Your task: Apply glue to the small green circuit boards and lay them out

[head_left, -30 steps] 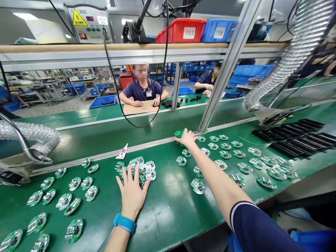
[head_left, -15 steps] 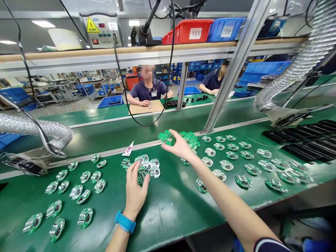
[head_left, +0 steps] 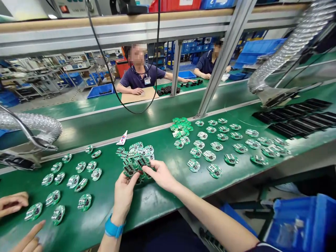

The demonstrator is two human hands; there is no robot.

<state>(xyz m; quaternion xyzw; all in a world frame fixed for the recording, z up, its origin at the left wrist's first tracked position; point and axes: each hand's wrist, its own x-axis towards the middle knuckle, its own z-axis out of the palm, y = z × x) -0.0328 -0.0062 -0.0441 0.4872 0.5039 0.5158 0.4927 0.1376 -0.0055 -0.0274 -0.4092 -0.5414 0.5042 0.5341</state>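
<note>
Green circuit boards with dark chips are held up between my two hands, above the near side of a pile of boards. My left hand, with a blue wristband, is closed on their left edge, thumb in front. My right hand pinches the same boards from the right. Whether the held boards are joined or loose I cannot tell. A white tube lies beyond the pile.
Loose round boards lie left, with another person's hands beside them. More boards and a green heap lie right, near black trays. A metal post and a hanging cable stand ahead.
My right hand has come left and down from beside the green heap to the boards at my left hand. Another person's hands have entered at the left, and the view has tipped down.
</note>
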